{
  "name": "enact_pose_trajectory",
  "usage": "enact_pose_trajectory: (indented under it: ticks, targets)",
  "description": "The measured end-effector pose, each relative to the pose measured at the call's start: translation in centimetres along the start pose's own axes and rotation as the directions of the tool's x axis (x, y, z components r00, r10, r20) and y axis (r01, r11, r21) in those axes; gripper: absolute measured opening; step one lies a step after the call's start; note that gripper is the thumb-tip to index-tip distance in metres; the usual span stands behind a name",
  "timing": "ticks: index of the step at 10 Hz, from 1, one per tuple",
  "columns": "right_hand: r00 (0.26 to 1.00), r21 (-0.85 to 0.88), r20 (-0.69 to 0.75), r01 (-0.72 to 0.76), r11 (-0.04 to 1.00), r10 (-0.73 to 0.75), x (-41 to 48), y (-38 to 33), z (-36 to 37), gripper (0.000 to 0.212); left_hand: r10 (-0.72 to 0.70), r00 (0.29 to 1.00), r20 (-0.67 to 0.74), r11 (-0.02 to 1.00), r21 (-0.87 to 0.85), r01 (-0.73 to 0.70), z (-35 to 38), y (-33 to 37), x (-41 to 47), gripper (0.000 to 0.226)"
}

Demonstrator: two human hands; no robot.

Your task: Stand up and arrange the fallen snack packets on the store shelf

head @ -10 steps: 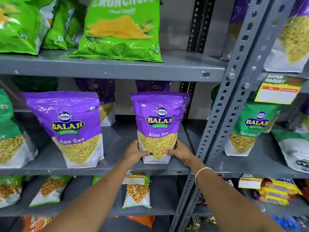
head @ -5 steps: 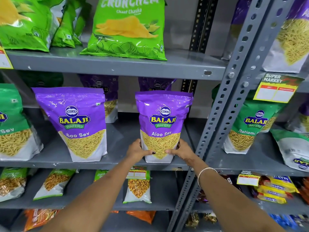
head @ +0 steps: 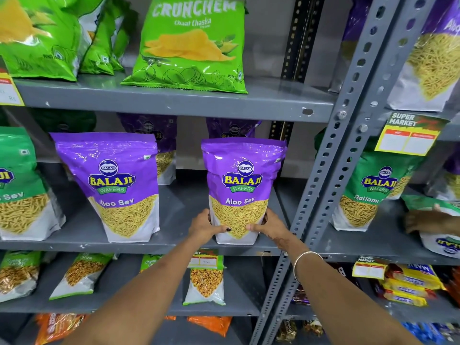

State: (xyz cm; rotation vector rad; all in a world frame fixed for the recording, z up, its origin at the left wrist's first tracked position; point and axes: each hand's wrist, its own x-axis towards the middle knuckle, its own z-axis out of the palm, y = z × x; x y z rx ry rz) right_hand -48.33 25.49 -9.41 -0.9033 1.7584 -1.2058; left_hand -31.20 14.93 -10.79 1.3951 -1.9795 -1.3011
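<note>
A purple Aloo Sev packet stands upright at the front right of the grey middle shelf. My left hand grips its lower left side and my right hand its lower right side, thumbs across the white base. A second purple Aloo Sev packet stands to the left, leaning slightly. Two more purple packets stand behind, partly hidden.
A green sev packet stands at far left. Green Crunchem chip bags sit on the upper shelf. A slotted grey upright divides the bays. In the right bay, another person's hand touches a fallen green packet beside a Ratlami sev packet.
The held packet stays in place between both hands. The camera view has shifted slightly rightward and down. Another person's hand has appeared at the right edge.
</note>
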Motion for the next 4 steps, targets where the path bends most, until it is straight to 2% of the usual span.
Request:
enact_pose_trajectory:
  ticks: [1,2,3,4]
  targets:
    - [0.999,-0.020,-0.018,-0.032,0.999,0.031,-0.4,-0.2,0.0,0.080,-0.010,0.999,0.037,0.997,0.076,0.007,-0.1,0.1,0.0,0.069]
    - [0.999,0.003,-0.037,-0.019,1.000,0.019,-0.7,-0.9,0.2,0.106,0.015,0.998,0.068,0.998,0.061,-0.019,-0.6,0.3,-0.2,0.087]
    - [0.925,-0.239,-0.318,0.134,0.962,-0.208,-2.7,-3.3,1.6,0.126,0.234,0.951,-0.201,0.947,0.268,-0.176,-2.2,1.0,-2.0,0.102]
    - [0.725,-0.551,-0.426,0.266,0.791,-0.540,-3.8,-5.0,2.1,0.113,0.586,0.705,-0.400,0.765,0.559,-0.319,-3.8,1.2,-2.8,0.086]
